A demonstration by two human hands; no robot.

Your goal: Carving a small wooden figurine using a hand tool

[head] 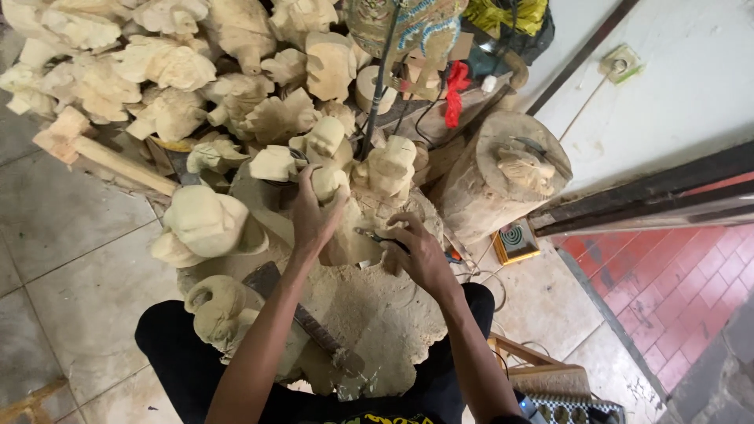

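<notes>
Left hand [312, 213] clasps a pale wood carving [328, 182], fingers wrapped round it, held upright over the far edge of a big stump [377, 314] that serves as work block. Right hand [420, 255] is clenched on a small tool [375, 235], its metal tip pointing toward the carving's base; the tip's contact is hidden. A hatchet [302, 314] lies flat on the stump's near-left part, between the forearms. Rough figure [206, 225] sits at the stump's left edge, another [220, 308] at its near-left corner. A heap of unfinished carvings [165, 71] rises beyond. Second log [503, 177], carrying a carved head, stands just right of the stump.
</notes>
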